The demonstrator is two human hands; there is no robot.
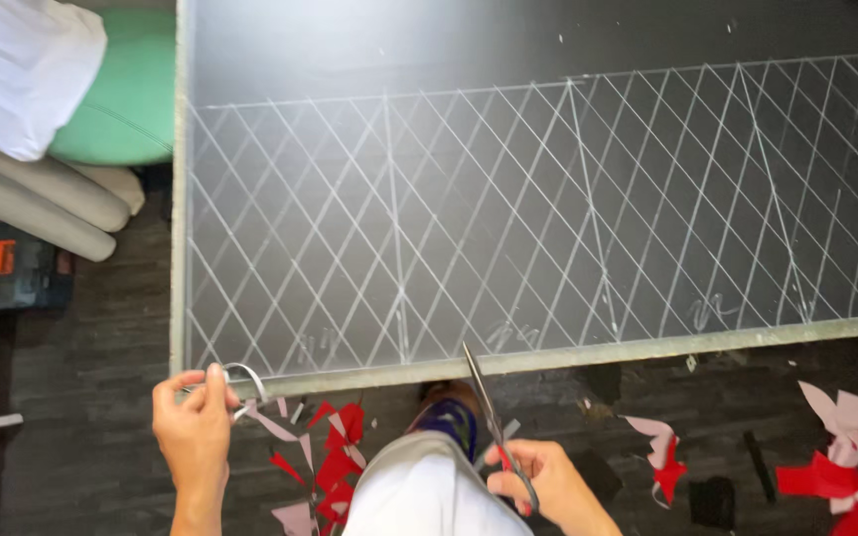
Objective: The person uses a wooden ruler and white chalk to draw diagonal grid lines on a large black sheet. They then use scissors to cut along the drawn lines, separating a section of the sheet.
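- Snipping is the job right now: the right hand (548, 484) has its grip closed through the handles of the scissors (497, 427), blades nearly shut, tips at the near edge of the dark sheet (508, 60).
- Left hand (194, 422) pinches a thin grey strip (246, 379) by the sheet's corner.
- I think the next cut needs the strip held tight, blades on the edge.
- Red and pink scraps (335, 452) lie on the floor (81, 417).

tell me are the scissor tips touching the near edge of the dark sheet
Touching. In the head view the scissors, held in the right hand, reach up so their tips meet the dark sheet at its near edge.
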